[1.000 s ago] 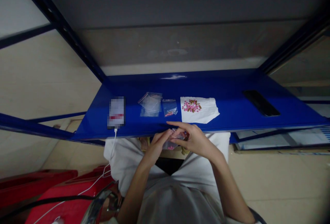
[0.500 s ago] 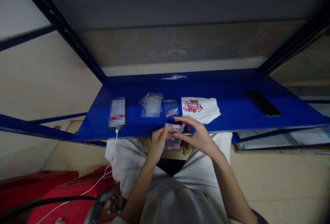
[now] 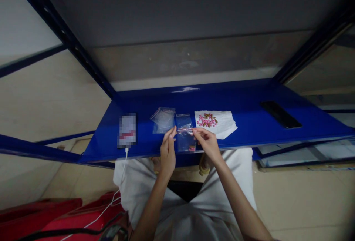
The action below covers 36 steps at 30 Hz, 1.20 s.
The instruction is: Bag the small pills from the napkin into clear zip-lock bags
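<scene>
Over the front edge of the blue shelf I hold a small clear zip bag (image 3: 183,143) with a few pink and brown pills in its lower right corner. My left hand (image 3: 168,152) is closed at the bag's upper left corner. The upper right corner is pinched by my right hand (image 3: 207,144). Just behind lies another zip bag (image 3: 182,119), partly covered by the held one. To its left is an overlapping pile of clear zip bags (image 3: 164,119). Pink pills and brown capsules (image 3: 206,120) are heaped on a white paper (image 3: 226,122) at the right.
A phone (image 3: 127,128) with a white cable (image 3: 126,157) lies at the left of the blue shelf (image 3: 244,104). Another dark phone (image 3: 280,114) is at the right. Blue uprights (image 3: 88,61) frame the shelf. Red plastic stools (image 3: 94,215) stand at lower left.
Both hands moved forward with the bag, from above the lap to the shelf's front edge. My right hand's spread fingers have closed on the bag's top corner. The view has tilted slightly.
</scene>
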Each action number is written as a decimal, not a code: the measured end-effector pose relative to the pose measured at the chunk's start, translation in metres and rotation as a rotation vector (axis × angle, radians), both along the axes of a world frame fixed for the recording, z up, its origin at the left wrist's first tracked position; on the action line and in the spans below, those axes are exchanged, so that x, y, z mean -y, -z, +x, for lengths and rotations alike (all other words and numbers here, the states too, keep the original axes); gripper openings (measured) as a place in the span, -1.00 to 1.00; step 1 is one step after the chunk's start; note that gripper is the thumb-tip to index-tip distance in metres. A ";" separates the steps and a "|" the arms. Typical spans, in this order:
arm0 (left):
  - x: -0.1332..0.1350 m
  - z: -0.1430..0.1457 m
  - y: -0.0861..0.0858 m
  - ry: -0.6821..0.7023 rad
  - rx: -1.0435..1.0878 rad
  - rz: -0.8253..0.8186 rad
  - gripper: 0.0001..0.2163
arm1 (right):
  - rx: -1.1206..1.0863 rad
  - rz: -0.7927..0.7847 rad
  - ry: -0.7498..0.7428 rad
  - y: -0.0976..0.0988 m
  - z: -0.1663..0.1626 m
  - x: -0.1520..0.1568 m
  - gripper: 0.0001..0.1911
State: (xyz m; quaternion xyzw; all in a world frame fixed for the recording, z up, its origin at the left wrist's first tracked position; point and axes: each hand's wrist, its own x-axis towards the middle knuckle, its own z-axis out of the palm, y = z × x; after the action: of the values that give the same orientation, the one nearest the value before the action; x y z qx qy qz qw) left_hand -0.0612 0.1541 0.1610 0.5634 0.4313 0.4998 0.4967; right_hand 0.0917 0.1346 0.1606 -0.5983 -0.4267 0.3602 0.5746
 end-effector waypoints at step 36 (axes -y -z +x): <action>-0.023 0.021 0.018 -0.112 -0.032 -0.102 -0.81 | 0.061 0.035 0.013 0.025 -0.007 -0.013 -0.64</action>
State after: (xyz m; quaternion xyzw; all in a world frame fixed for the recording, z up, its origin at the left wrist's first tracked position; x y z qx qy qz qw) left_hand -0.0400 0.1774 0.1428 0.5203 0.4949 0.4950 0.4892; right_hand 0.0845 0.1473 0.1358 -0.6015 -0.4464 0.3305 0.5742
